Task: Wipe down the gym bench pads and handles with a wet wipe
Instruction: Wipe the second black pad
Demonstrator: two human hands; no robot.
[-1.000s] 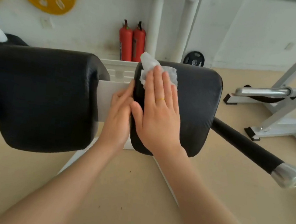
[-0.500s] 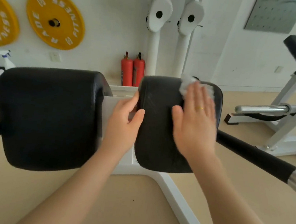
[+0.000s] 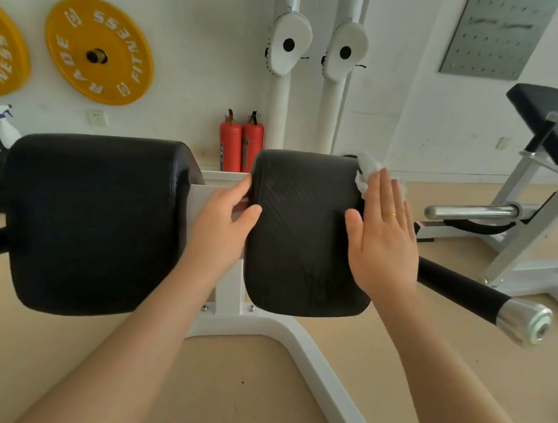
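Observation:
Two black bench pads stand side by side on a white frame (image 3: 295,337). My right hand (image 3: 383,236) lies flat, fingers straight, on the right edge of the right pad (image 3: 299,234), pressing a white wet wipe (image 3: 366,170) against its upper right corner. My left hand (image 3: 224,226) grips the inner left edge of that pad, thumb on top and fingers curled into the gap beside the left pad (image 3: 94,223). A black handle with a chrome end cap (image 3: 524,320) sticks out to the right from behind my right hand.
Another white-framed bench (image 3: 547,205) with a chrome bar stands at the right. Two red fire extinguishers (image 3: 240,141) stand against the back wall. A spray bottle (image 3: 4,127) sits at the far left. Yellow weight plates (image 3: 98,51) hang on the wall.
My right hand has slid the wipe from the left part of the right pad across to its right edge. The left hand has shifted to clasp the pad's inner edge. The view has tilted up.

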